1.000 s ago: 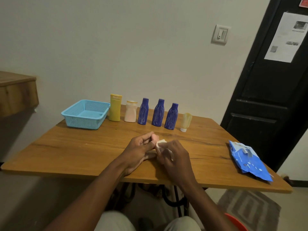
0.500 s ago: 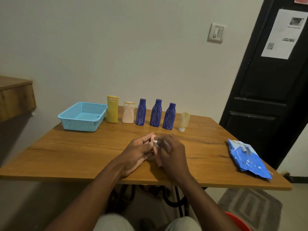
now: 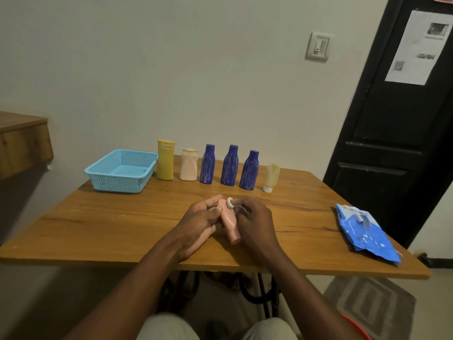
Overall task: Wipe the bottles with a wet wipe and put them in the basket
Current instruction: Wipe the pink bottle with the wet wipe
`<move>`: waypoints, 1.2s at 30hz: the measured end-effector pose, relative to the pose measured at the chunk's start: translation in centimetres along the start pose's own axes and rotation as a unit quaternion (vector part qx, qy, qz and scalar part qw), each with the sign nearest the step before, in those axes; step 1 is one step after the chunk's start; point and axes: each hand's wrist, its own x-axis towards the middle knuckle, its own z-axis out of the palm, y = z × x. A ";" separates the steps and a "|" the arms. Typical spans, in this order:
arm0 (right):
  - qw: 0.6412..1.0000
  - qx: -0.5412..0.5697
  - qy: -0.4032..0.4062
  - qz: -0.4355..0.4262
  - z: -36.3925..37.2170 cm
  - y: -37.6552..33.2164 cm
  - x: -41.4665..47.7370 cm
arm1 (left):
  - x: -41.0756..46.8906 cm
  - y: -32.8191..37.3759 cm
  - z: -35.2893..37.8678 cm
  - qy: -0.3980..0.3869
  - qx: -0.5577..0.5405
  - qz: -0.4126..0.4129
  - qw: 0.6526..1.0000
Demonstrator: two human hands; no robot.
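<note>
While the left hand [image 3: 199, 218] curls its fingers around a small pink bottle [image 3: 229, 220] above the middle of the wooden worktop [image 3: 98, 224], the right hand [image 3: 255, 220] is closed over a white wet wipe [image 3: 230, 201] and presses it against the far end of that bottle. The pink bottle lies tilted between the two hands, its narrower end pointing back toward the person (most of the wipe is hidden under the right fingers, so only a small white fold shows).

Along the far edge of the worktop stands a row of upright containers. From left to right: a yellow bottle [image 3: 166, 160], a pale squat bottle [image 3: 189, 164], three dark blue bottles, namely the first blue bottle [image 3: 207, 164], the second blue bottle [image 3: 229, 165] and the third blue bottle [image 3: 249, 170], and then a small translucent tube [image 3: 271, 177] standing on its white cap. They stand close together without touching, as far as can be told.

Just left of the yellow bottle sits the light blue basket [image 3: 115, 184], with nothing visible inside it. Well apart on the right side of the worktop lies a blue wipes packet [image 3: 365, 233], flat and crumpled, near the right edge.
</note>
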 end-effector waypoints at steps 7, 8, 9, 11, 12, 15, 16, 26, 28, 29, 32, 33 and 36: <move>0.999 -0.001 -0.031 0.013 -1.3 0.8 -3.3 | 0.1 0.2 -0.1 0.020 0.006 -0.006 1.000; 0.999 0.008 -0.032 0.011 -1.5 0.7 -3.9 | 0.0 0.2 -0.1 0.020 -0.001 -0.004 1.000; 0.999 0.013 -0.028 0.006 -1.5 0.6 -4.3 | -0.1 0.3 0.0 0.019 -0.008 -0.002 1.000; 1.000 0.016 -0.016 -0.007 -1.6 0.4 -5.0 | -0.3 0.5 0.2 0.017 -0.022 0.000 1.000; 1.000 0.013 -0.011 -0.019 -1.6 0.3 -5.2 | -0.4 0.6 0.3 0.015 -0.029 0.001 0.999; 0.997 -0.012 -0.006 -0.071 -1.4 -0.3 -5.3 | -0.6 0.7 0.3 0.009 -0.052 -0.005 0.999; 0.996 -0.016 -0.005 -0.085 -1.3 -0.5 -5.2 | -0.6 0.7 0.3 0.007 -0.052 -0.007 0.999; 0.995 -0.068 0.023 -0.068 0.6 -1.3 -1.1 | -0.6 0.8 0.4 0.004 -0.057 -0.021 0.998; 0.995 -0.068 0.040 -0.062 0.9 -1.4 -0.5 | -0.8 0.8 0.5 -0.005 -0.048 -0.019 0.999; 0.996 -0.061 0.047 -0.053 1.0 -1.4 -0.2 | -0.9 0.8 0.6 -0.011 -0.042 -0.019 0.999; 0.998 -0.033 0.049 -0.021 1.1 -1.6 0.6 | -1.0 0.7 0.6 -0.020 -0.024 -0.018 0.999; 0.998 -0.033 0.042 -0.015 1.1 -1.7 0.9 | -1.0 0.7 0.6 -0.020 -0.021 -0.016 0.999; 0.998 -0.056 -0.002 -0.033 0.8 -2.2 1.3 | -0.9 0.6 0.5 -0.006 -0.009 -0.012 1.000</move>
